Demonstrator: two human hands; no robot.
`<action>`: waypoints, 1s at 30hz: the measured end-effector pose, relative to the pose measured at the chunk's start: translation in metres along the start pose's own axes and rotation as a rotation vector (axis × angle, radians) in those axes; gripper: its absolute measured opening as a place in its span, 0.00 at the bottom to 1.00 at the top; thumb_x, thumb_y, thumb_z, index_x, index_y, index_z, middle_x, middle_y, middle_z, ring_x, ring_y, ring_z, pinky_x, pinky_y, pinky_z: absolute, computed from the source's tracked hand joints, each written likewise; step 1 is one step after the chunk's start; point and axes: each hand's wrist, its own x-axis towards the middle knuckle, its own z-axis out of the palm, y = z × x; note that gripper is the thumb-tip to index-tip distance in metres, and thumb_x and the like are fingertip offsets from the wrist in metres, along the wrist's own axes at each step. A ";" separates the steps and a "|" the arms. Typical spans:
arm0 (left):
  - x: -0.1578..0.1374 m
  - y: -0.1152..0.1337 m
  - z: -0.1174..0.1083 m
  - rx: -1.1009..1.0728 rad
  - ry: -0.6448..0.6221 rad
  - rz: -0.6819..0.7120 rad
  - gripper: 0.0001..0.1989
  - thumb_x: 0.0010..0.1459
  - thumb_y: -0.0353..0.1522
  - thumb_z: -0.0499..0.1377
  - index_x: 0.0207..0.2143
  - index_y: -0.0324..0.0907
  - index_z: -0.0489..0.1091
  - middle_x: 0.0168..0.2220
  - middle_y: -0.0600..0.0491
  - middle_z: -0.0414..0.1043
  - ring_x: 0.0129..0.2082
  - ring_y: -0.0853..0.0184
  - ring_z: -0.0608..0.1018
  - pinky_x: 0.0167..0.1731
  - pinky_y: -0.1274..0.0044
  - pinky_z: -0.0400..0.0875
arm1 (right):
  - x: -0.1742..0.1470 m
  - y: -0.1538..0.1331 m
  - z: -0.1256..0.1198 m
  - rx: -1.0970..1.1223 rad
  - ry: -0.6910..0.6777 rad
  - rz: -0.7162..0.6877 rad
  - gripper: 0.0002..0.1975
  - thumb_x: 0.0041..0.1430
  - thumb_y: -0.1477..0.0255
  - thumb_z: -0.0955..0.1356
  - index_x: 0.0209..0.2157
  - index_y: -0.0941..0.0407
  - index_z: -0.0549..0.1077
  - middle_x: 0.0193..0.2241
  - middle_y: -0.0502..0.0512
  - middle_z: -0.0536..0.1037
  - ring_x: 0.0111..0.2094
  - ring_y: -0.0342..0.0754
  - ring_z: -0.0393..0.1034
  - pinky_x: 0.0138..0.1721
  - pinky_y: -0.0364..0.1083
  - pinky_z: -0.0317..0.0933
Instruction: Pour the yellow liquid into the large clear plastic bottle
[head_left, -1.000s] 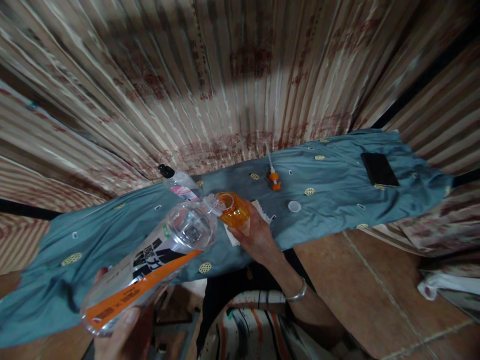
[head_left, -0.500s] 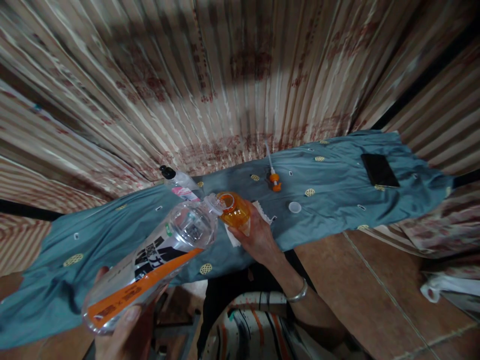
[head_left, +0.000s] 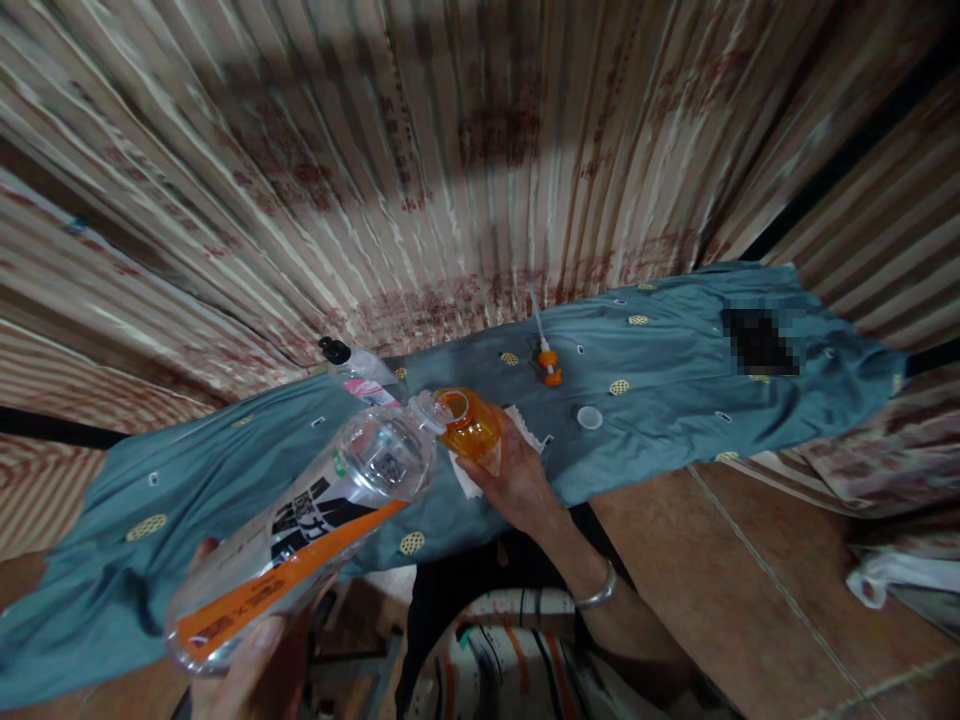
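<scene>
Left hand [head_left: 255, 660] grips large clear plastic bottle with silver-and-orange label [head_left: 307, 530], tilted, neck at mouth of small translucent orange plastic bottle [head_left: 472, 432], which right hand [head_left: 517, 475] grasps. Orange-and-white plastic pump [head_left: 550, 367] lies beyond right hand, round translucent plastic cap [head_left: 589, 417] to that hand's right.

I count three bottles: one large clear bottle [head_left: 296, 545], one orange bottle [head_left: 474, 436], one black-topped bottle [head_left: 370, 377]. I further record one orange pump head [head_left: 550, 367], one small round cap [head_left: 589, 417], one white sheet [head_left: 467, 482], one blurred dark object [head_left: 760, 342] and one silvery bracelet [head_left: 598, 598], mine.
</scene>
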 end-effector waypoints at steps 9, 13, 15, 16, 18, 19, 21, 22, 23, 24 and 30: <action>-0.002 0.002 0.002 -0.010 -0.040 -0.039 0.74 0.30 0.57 0.96 0.81 0.76 0.75 0.80 0.57 0.78 0.83 0.38 0.77 0.71 0.60 0.89 | -0.002 0.002 0.001 -0.006 -0.001 0.029 0.43 0.80 0.55 0.82 0.85 0.51 0.69 0.73 0.71 0.90 0.71 0.70 0.92 0.72 0.69 0.89; -0.008 0.007 0.014 0.030 -0.018 0.059 0.68 0.35 0.60 0.93 0.79 0.75 0.77 0.80 0.59 0.78 0.80 0.42 0.80 0.67 0.63 0.89 | -0.001 0.001 0.000 -0.003 -0.008 0.027 0.41 0.80 0.55 0.82 0.84 0.51 0.70 0.73 0.70 0.90 0.71 0.70 0.92 0.72 0.69 0.89; -0.011 0.008 0.017 0.035 -0.005 0.064 0.66 0.36 0.58 0.93 0.79 0.74 0.78 0.80 0.59 0.77 0.79 0.42 0.81 0.65 0.64 0.89 | -0.001 0.000 -0.001 -0.009 -0.002 0.027 0.41 0.80 0.56 0.82 0.84 0.50 0.70 0.74 0.71 0.90 0.71 0.70 0.92 0.72 0.69 0.89; -0.012 0.009 0.017 0.031 -0.002 0.059 0.66 0.36 0.58 0.93 0.79 0.74 0.78 0.80 0.58 0.78 0.78 0.42 0.82 0.65 0.64 0.89 | -0.001 -0.001 -0.001 -0.010 0.000 0.027 0.41 0.80 0.56 0.82 0.84 0.50 0.70 0.74 0.71 0.90 0.71 0.70 0.92 0.73 0.70 0.89; -0.012 0.009 0.015 0.032 -0.006 0.049 0.67 0.35 0.58 0.93 0.79 0.74 0.77 0.79 0.56 0.79 0.77 0.40 0.83 0.67 0.60 0.88 | -0.001 -0.002 0.000 -0.006 0.003 0.030 0.41 0.80 0.56 0.82 0.84 0.51 0.70 0.74 0.72 0.90 0.72 0.71 0.91 0.73 0.70 0.89; -0.011 0.008 0.014 0.036 -0.011 0.031 0.69 0.34 0.58 0.94 0.80 0.74 0.76 0.78 0.55 0.80 0.78 0.39 0.82 0.69 0.58 0.87 | -0.001 -0.002 0.000 -0.004 0.005 0.034 0.41 0.80 0.56 0.82 0.84 0.51 0.70 0.74 0.72 0.90 0.72 0.71 0.91 0.73 0.70 0.89; -0.007 0.007 0.010 0.039 -0.014 0.003 0.70 0.32 0.58 0.94 0.79 0.74 0.77 0.77 0.56 0.81 0.80 0.38 0.80 0.70 0.58 0.87 | -0.001 -0.003 0.001 -0.009 0.011 0.045 0.42 0.79 0.56 0.83 0.84 0.51 0.70 0.74 0.72 0.90 0.72 0.71 0.92 0.73 0.71 0.89; -0.005 0.006 0.008 0.036 -0.007 0.000 0.69 0.31 0.57 0.94 0.79 0.74 0.78 0.76 0.56 0.81 0.81 0.38 0.79 0.69 0.61 0.88 | -0.001 -0.004 0.001 -0.014 0.013 0.050 0.42 0.79 0.57 0.83 0.84 0.51 0.70 0.74 0.72 0.90 0.72 0.71 0.92 0.73 0.71 0.89; -0.004 0.005 0.006 0.034 0.001 0.000 0.68 0.31 0.56 0.94 0.78 0.73 0.79 0.75 0.56 0.82 0.80 0.39 0.79 0.66 0.64 0.89 | -0.001 -0.004 0.002 -0.017 0.014 0.049 0.43 0.78 0.57 0.83 0.84 0.51 0.70 0.73 0.72 0.90 0.72 0.72 0.92 0.73 0.70 0.89; -0.002 0.005 0.005 0.027 0.006 0.007 0.67 0.31 0.55 0.94 0.77 0.72 0.80 0.73 0.55 0.83 0.78 0.40 0.81 0.62 0.66 0.91 | -0.001 -0.004 0.002 -0.017 0.015 0.043 0.43 0.78 0.58 0.83 0.84 0.51 0.70 0.73 0.72 0.90 0.72 0.72 0.92 0.73 0.70 0.89; -0.005 0.006 0.009 0.011 -0.020 0.035 0.69 0.33 0.58 0.95 0.80 0.73 0.77 0.77 0.54 0.81 0.73 0.41 0.85 0.70 0.58 0.87 | 0.000 -0.005 0.000 0.000 0.008 0.036 0.43 0.79 0.58 0.83 0.85 0.51 0.69 0.73 0.72 0.90 0.71 0.71 0.92 0.72 0.70 0.90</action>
